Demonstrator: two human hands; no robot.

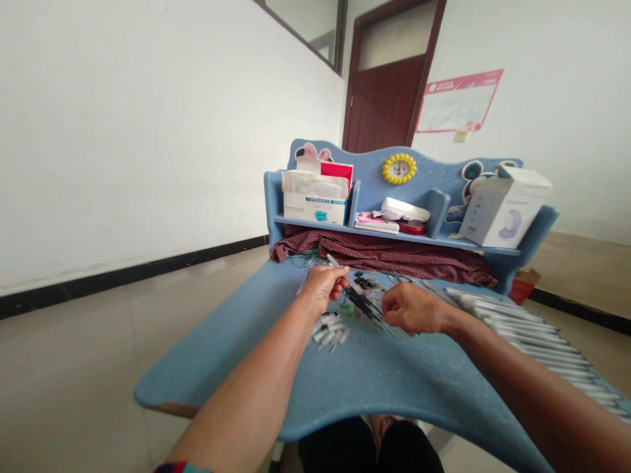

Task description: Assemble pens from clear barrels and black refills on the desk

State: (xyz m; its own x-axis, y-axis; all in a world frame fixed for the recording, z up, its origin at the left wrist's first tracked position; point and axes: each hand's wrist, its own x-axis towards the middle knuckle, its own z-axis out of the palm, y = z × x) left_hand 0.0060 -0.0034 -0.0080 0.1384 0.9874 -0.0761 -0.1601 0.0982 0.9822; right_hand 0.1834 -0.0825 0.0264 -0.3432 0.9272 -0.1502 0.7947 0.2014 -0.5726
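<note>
My left hand [324, 287] is closed, with a clear pen barrel [336, 262] pinched between thumb and fingers and tilted up to the left. To its right, my right hand [411, 307] is curled shut, its fingertips turned inward; whatever it holds is hidden. Between the hands lie dark, thin pen refills [363, 303], slanting across the table. Just below my left hand is a small heap of clear and white pen caps [330, 332]. Small black parts [365, 282] sit in a cluster behind the refills. A long row of pens [537, 348] covers the table's right side, partly behind my right forearm.
The blue table [221, 341] has a curved front edge and a raised shelf at its back. A folded checked cloth [384, 255] lies under the shelf. On the shelf stand a mask box [315, 205], a red round tin [412, 227] and a white carton [505, 207].
</note>
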